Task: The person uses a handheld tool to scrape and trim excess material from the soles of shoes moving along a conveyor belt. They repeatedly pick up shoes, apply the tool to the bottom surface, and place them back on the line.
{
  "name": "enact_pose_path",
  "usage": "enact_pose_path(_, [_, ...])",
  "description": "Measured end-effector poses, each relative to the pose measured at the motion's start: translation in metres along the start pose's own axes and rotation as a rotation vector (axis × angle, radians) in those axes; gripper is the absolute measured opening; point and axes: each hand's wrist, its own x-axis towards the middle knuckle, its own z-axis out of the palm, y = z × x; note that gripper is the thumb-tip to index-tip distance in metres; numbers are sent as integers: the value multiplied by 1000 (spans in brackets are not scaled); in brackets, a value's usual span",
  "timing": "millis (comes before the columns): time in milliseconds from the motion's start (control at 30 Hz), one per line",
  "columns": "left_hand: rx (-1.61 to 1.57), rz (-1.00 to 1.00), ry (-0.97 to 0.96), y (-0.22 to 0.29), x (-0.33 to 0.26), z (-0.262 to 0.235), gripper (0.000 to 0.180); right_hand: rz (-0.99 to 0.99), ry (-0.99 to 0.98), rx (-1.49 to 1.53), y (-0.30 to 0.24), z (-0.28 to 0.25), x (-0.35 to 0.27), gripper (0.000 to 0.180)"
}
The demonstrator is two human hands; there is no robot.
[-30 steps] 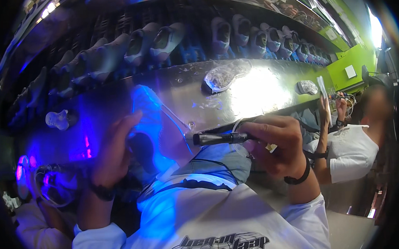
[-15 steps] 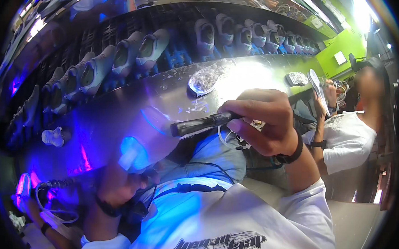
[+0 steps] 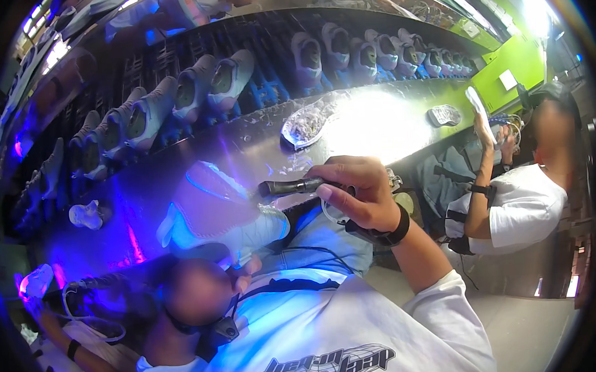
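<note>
My right hand (image 3: 358,190) grips a slim black flashlight (image 3: 291,186), its dark end pointing left toward a pale shoe (image 3: 219,206). A line of stitching runs along the shoe, and blue light glows on it. My left hand (image 3: 248,273) holds the shoe from below, though only some fingertips show and the rest is blurred. The shoe is tilted above my lap, in front of the metal bench (image 3: 256,138). Flashlight and shoe lie very close together in the picture; whether they touch I cannot tell.
Rows of pale shoes (image 3: 230,79) stand on a dark rack behind the bench. Crumpled white material fills a sole-shaped piece (image 3: 305,126) beside a bright glare. A white object (image 3: 86,215) lies at left. A co-worker (image 3: 521,196) sits at right holding a sole; another's arm (image 3: 93,361) shows lower left.
The shoe has turned in my left hand and now shows its stitched side. My right hand has moved slightly left and down with the flashlight. The co-worker's sole has risen.
</note>
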Motion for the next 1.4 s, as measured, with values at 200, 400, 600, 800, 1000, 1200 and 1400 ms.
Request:
enact_pose_path(200, [137, 25, 14, -8, 11, -8, 33, 126, 33, 17, 24, 6, -23, 23])
enact_pose_path(400, [624, 128, 122, -28, 53, -97, 45, 510, 108, 98, 31, 15, -26, 28])
enact_pose_path(600, [279, 148, 152, 4, 98, -82, 26, 295, 175, 30, 17, 11, -43, 25])
enact_pose_path(800, [543, 190, -13, 93, 211, 14, 76, 473, 536, 145, 33, -19, -48, 23])
enact_pose_path(1000, [1809, 586, 349, 164, 379, 43, 84, 492, 567, 94, 39, -27, -61, 25])
enact_pose_path(1200, [2134, 645, 481, 167, 468, 14, 79, 525, 592, 190, 42, -24, -66, 26])
enact_pose_path(1400, [1866, 754, 277, 177, 427, 48, 57, 537, 577, 73, 48, -32, -70, 25])
